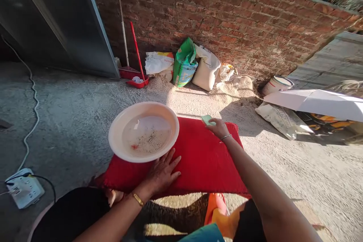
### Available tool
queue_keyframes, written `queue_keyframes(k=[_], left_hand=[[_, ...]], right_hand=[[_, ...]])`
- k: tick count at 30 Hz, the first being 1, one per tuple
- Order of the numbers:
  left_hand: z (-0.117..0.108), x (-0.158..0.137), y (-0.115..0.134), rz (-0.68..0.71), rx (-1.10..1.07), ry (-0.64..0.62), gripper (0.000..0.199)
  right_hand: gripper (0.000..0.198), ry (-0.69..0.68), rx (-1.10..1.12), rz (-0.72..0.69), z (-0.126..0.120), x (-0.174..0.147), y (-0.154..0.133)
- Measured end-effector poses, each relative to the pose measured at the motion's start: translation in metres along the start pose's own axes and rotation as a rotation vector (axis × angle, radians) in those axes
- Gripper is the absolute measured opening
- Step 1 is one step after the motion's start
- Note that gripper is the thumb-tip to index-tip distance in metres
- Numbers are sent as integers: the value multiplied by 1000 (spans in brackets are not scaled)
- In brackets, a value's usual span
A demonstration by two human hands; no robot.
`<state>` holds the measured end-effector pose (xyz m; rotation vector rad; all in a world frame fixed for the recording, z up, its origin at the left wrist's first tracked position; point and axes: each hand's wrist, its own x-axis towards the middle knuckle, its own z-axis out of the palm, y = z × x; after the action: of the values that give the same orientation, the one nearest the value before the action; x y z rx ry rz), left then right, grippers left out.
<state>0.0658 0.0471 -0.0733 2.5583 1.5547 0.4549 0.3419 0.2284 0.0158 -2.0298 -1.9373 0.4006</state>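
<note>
- Farthest left, a power strip [25, 189] sat on the ground [76, 121], a black cord [47, 180] running from it.
- By the brick wall [227, 15] stood a red dustpan [145, 82] with something white inside.
- The basin [116, 134] rested on the left part of the red bench [204, 155], jutting past its edge; it held shallow water with dark specks and a red bit.
- My left hand [163, 170] lay palm down on the bench, fingers spread apart just below the basin; whether they touched its rim I could not tell.
- Beyond the bench, a green sack [184, 66] stood beside a pale sack [207, 71].
- My right hand [218, 128] was clamped on a green cloth [208, 120], pinched at the bench's far edge; whether the cloth touched the bench I could not tell.
- Farther right stood a bucket [272, 87], then a pale umbrella [320, 102].
</note>
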Motion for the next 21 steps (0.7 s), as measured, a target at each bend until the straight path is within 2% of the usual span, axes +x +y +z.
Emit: queue_keyframes(k=[3,5,7,9,11,14,19,21], left_hand=[[1,-1,-2,11,12,-14,58],[0,-1,-3,24,22,-10,58],[-2,-1,-3,39,24,14,57],[-3,0,-2,53,23,36,57],[-4,0,-2,51,23,38,57],[-3,0,-2,34,27,17,57],[0,0,-2,24,24,16,56],[0,0,-2,25,24,31,56]], right_hand=[[36,-86,26,-114,32,17,-71],[37,-139,24,-165,49,23,-103],[37,-176,1,-200,61,27,-118],[37,-201,-32,-220,64,31,-117],[38,-207,-69,-207,59,37,-100],[38,-177,-143,-112,33,47,-50],[40,-69,-259,168,-32,42,77],[39,29,-318,363,-51,26,132]])
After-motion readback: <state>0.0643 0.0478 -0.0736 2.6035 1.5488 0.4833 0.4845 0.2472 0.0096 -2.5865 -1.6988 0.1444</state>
